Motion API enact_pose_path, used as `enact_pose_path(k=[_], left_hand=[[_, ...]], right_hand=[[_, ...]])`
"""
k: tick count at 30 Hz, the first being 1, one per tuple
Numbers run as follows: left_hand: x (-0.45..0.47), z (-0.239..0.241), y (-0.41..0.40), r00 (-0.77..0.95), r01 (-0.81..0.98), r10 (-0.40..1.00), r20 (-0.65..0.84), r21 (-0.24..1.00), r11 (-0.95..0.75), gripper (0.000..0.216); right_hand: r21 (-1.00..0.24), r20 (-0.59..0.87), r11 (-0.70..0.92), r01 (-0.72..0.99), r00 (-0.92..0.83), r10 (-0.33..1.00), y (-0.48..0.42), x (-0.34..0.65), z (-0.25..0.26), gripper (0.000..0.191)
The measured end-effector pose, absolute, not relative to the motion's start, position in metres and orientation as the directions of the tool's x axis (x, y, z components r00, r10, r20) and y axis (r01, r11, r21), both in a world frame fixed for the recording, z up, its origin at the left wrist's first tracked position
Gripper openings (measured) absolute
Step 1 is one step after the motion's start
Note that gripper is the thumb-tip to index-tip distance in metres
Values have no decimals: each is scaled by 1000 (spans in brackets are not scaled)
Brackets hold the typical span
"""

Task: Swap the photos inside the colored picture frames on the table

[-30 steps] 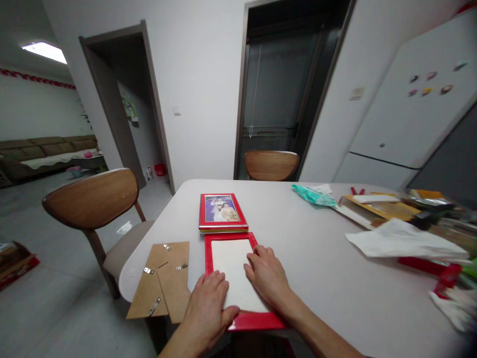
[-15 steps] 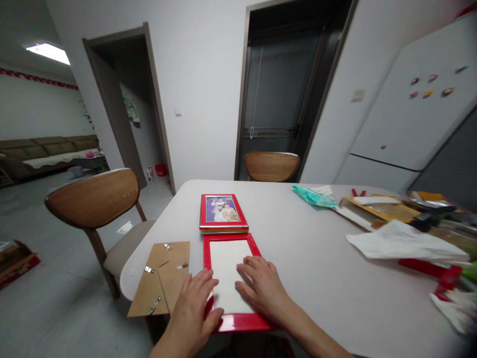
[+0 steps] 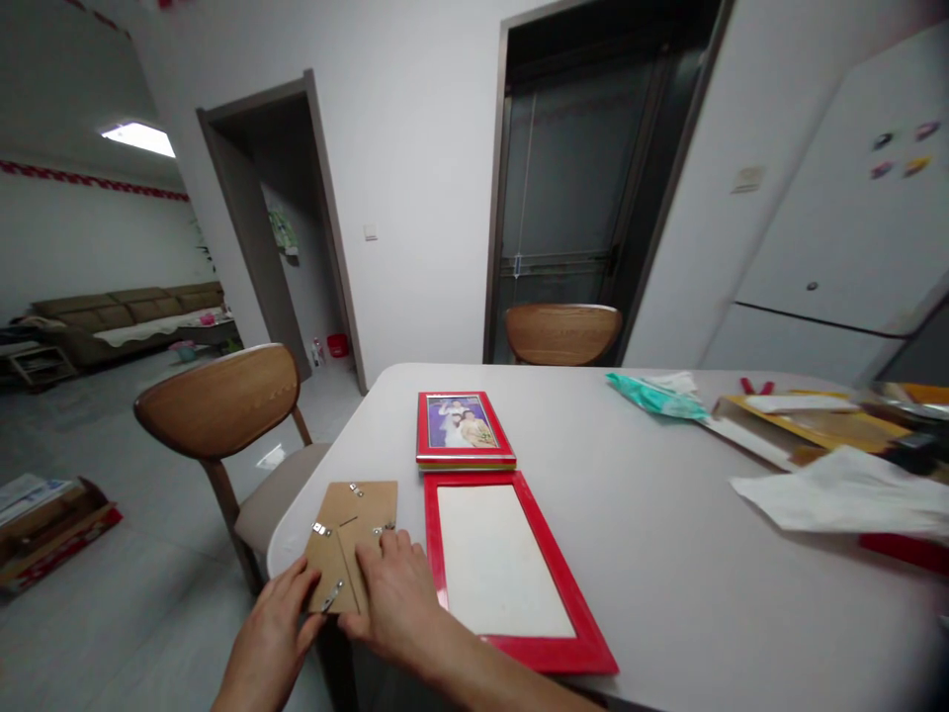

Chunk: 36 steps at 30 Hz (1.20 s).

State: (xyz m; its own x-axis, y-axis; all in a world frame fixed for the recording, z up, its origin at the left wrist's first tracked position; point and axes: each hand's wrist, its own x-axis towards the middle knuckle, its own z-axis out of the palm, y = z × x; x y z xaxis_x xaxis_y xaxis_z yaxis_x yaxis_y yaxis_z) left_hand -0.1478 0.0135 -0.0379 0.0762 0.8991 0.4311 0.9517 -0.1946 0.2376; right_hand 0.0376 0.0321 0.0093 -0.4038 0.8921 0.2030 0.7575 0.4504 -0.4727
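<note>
Bare table (image 3: 638,514) right of red frame (image 3: 511,574) = free; papers (image 3: 845,489) block far right.

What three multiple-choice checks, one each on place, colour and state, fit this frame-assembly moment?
1. Where does the brown backing board lie? A left of the empty red frame B on the chair C atop the photo frame
2. What colour is the rim of the framed photo? A blue B red C black
3. What do both hands touch? A the white sheet B the backing board C nothing

1 A: the board lies beside the frame's left edge.
2 B: its rim is red.
3 B: the left hand and right hand rest on the board.
</note>
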Motion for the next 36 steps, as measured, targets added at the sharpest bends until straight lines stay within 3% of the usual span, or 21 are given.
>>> enact_pose_path(k=[6, 9, 11, 14, 19, 25, 31, 36], left_hand=[[-133, -15, 2, 121, 915, 789, 603, 240, -323, 29], [-106, 5, -10, 206, 865, 733, 648, 229, -446, 32], [-81, 14, -15, 281, 811, 714, 641, 239, -534, 33], [-40, 13, -15, 384, 715, 709, 591, 295, -634, 33], [1, -3, -4, 437, 675, 792, 427, 426, -603, 33], [2, -4, -2, 453, 738, 848, 276, 417, -530, 27], [1, 2, -4, 526, 735, 842, 122, 434, -522, 56], [2, -2, 0, 478, 735, 868, 135, 479, -480, 44]], right_hand=[[-708, 176, 390, 589, -387, 905, 34, 56, 20, 54], [-743, 239, 410, 529, -363, 901, 23, 93, 36, 45], [-719, 261, 414, 558, -336, 905, 14, 125, 42, 38], [-678, 168, 324, 660, -291, 942, 7, 171, 40, 38], [-568, 85, 241, 787, -235, 968, 9, 209, 22, 37], [-497, 184, 336, 800, -281, 942, 13, 202, -4, 37], [-385, 331, 400, 831, -280, 901, 17, 192, -20, 32], [-336, 317, 485, 808, -388, 866, 14, 187, -5, 23]])
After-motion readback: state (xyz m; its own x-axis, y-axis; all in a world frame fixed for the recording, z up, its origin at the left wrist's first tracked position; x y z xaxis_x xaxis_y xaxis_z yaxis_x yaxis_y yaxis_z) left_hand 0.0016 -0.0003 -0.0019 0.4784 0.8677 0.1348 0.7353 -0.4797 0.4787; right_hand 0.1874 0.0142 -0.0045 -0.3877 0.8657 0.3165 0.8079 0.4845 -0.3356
